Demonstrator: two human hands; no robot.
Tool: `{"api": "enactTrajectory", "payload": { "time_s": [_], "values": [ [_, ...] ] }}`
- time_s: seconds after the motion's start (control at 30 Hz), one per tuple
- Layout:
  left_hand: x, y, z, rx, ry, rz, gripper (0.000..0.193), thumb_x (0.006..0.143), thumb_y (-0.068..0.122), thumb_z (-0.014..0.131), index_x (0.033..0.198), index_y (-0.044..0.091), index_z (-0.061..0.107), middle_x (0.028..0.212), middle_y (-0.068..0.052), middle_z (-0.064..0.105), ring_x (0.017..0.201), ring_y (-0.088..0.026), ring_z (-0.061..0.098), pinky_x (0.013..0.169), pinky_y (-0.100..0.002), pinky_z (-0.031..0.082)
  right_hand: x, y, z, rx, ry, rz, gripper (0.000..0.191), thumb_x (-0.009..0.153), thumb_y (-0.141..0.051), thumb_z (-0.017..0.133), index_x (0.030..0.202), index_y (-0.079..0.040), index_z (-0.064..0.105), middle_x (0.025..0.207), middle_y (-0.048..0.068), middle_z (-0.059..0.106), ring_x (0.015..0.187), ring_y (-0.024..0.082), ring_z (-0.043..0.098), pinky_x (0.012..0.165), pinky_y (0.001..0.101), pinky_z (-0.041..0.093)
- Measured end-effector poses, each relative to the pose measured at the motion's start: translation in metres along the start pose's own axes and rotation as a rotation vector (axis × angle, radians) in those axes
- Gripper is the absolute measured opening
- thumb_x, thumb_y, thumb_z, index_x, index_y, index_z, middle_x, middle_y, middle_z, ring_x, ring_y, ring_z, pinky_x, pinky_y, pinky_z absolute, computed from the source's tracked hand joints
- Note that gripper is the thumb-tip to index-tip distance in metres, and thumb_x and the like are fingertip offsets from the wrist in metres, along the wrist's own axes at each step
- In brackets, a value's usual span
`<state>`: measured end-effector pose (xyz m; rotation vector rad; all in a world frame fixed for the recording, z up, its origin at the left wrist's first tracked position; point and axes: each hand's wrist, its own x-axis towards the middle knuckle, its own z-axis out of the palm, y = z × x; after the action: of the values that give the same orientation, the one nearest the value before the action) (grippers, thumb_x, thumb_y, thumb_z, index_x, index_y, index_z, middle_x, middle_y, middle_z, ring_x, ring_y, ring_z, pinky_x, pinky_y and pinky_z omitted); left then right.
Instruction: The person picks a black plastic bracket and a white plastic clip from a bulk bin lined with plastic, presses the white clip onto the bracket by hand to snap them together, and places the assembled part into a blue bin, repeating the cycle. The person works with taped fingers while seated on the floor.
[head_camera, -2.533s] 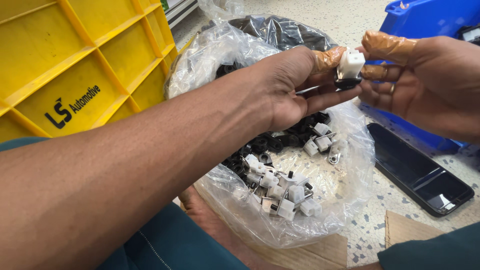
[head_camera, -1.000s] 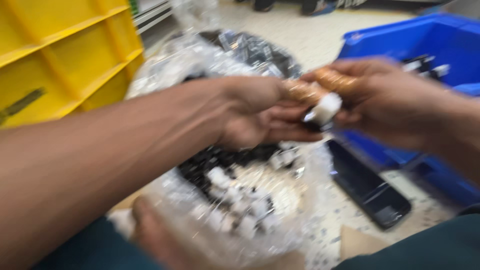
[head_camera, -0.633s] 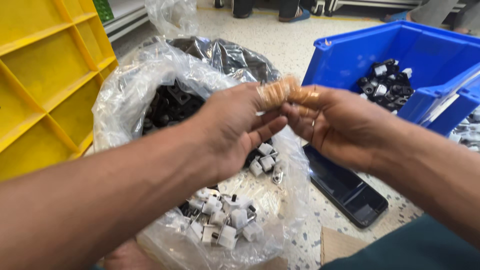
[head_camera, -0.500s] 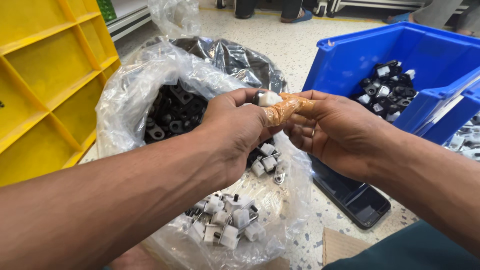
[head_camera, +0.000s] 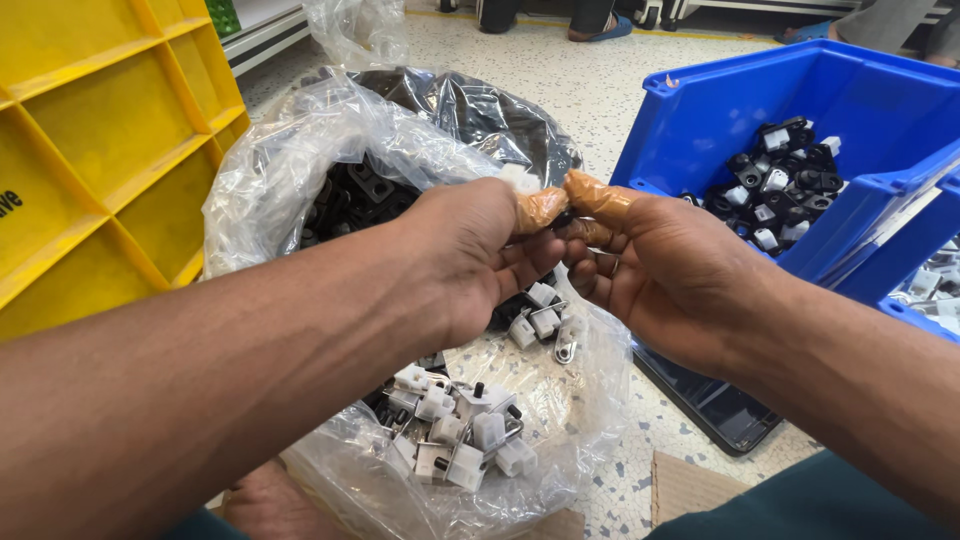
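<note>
Fingertips of my left hand (head_camera: 470, 255) and right hand (head_camera: 655, 270) meet, both pinched shut on a small white plastic part (head_camera: 520, 180), mostly hidden between them; tan finger covers (head_camera: 600, 197) sit on the tips. Just below hangs a clear plastic bag (head_camera: 270, 160), with white clips (head_camera: 460, 430) near and black pieces (head_camera: 350, 195) farther left. Right and far stands a blue bin (head_camera: 880, 90) holding assembled pieces (head_camera: 775, 185). A yellow crate (head_camera: 100, 150) sits left, a black tray (head_camera: 710, 405) lower right.
</note>
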<state>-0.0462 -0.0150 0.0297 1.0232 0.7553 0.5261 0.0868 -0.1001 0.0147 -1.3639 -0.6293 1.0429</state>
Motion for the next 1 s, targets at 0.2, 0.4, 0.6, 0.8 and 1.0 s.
{"api": "enactTrajectory", "payload": {
  "time_s": [0.2, 0.4, 0.6, 0.8, 1.0],
  "values": [
    [0.000, 0.005, -0.006, 0.177, -0.150, -0.048, 0.021, 0.100, 0.012, 0.052, 0.107, -0.003, 0.065, 0.093, -0.009, 0.068, 0.077, -0.012, 0.065, 0.069, -0.023, 0.062, 0.002, 0.001, -0.007, -0.084, -0.167, -0.059, 0.033, 0.106, -0.028, 0.059, 0.118, 0.001, 0.065, 0.090, 0.001, 0.059, 0.070, 0.007, 0.053, 0.061, 0.0217, 0.049],
    [-0.003, 0.011, -0.003, 0.251, -0.194, -0.038, 0.023, 0.102, 0.010, 0.048, 0.109, -0.008, 0.061, 0.100, -0.013, 0.062, 0.076, -0.013, 0.062, 0.071, -0.026, 0.064, 0.007, 0.002, -0.019, -0.184, -0.110, -0.142, 0.026, 0.098, -0.008, 0.057, 0.120, 0.002, 0.066, 0.089, 0.006, 0.066, 0.064, 0.006, 0.053, 0.056, 0.0190, 0.049],
    [-0.005, 0.015, -0.004, 0.295, -0.249, -0.025, 0.022, 0.101, 0.011, 0.050, 0.105, -0.007, 0.062, 0.097, -0.012, 0.061, 0.075, -0.012, 0.060, 0.067, -0.024, 0.060, 0.011, -0.001, -0.019, -0.279, -0.100, -0.198, 0.026, 0.106, -0.017, 0.060, 0.128, -0.003, 0.065, 0.093, 0.009, 0.065, 0.071, 0.011, 0.059, 0.062, 0.0250, 0.054],
    [-0.017, 0.016, -0.003, 0.353, -0.293, -0.024, 0.023, 0.100, 0.017, 0.052, 0.102, -0.002, 0.063, 0.094, -0.008, 0.059, 0.073, -0.011, 0.058, 0.066, -0.024, 0.059, 0.003, -0.005, -0.011, -0.160, -0.098, -0.076, 0.027, 0.096, -0.022, 0.060, 0.117, -0.006, 0.062, 0.095, 0.003, 0.069, 0.079, 0.009, 0.064, 0.070, 0.0254, 0.056],
    [-0.011, 0.017, -0.006, 0.371, -0.342, -0.018, 0.025, 0.101, 0.018, 0.049, 0.104, -0.002, 0.064, 0.097, -0.009, 0.061, 0.076, -0.012, 0.059, 0.069, -0.026, 0.061, 0.012, -0.002, -0.020, -0.054, -0.202, -0.067, 0.029, 0.102, -0.020, 0.060, 0.125, -0.005, 0.064, 0.108, 0.006, 0.068, 0.086, 0.010, 0.060, 0.071, 0.0252, 0.052]
  ]
}}
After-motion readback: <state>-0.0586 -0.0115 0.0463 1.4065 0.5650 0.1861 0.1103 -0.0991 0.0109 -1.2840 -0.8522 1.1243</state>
